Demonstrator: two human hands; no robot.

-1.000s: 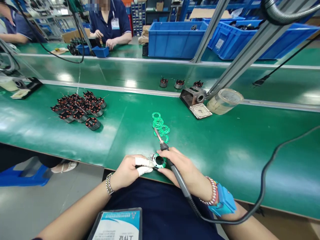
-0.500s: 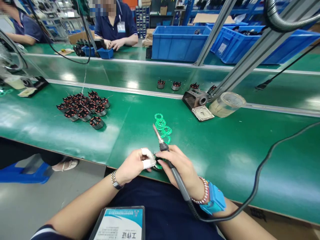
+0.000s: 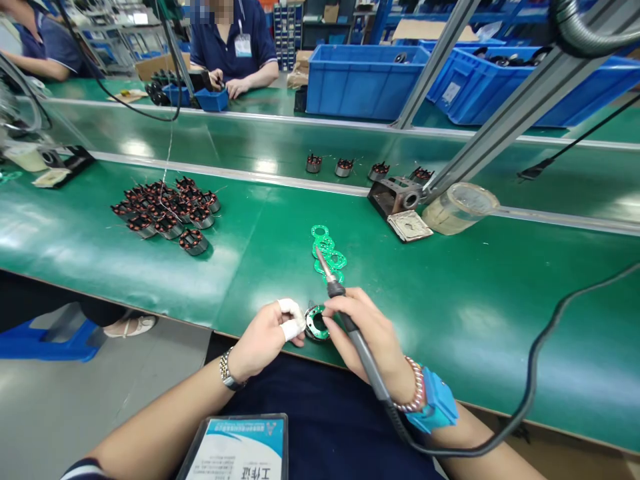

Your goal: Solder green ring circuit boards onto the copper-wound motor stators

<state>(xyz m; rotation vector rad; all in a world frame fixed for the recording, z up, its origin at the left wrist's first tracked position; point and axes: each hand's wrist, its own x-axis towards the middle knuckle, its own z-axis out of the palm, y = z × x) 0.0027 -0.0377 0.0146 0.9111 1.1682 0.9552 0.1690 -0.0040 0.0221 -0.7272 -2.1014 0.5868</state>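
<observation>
The left hand [image 3: 267, 330] bends its wrapped fingertips together at the left edge of a round part [image 3: 310, 326]; whether they grip it or something finer is hard to tell. That part sits near the front edge of the green table [image 3: 260, 260], ringed face up. The soldering iron [image 3: 369, 363] slants from lower right to upper left, tip pointing away toward loose green rings [image 3: 326, 245]. The right hand [image 3: 379, 328], back upward, curls around its handle, fingertips beside the part.
</observation>
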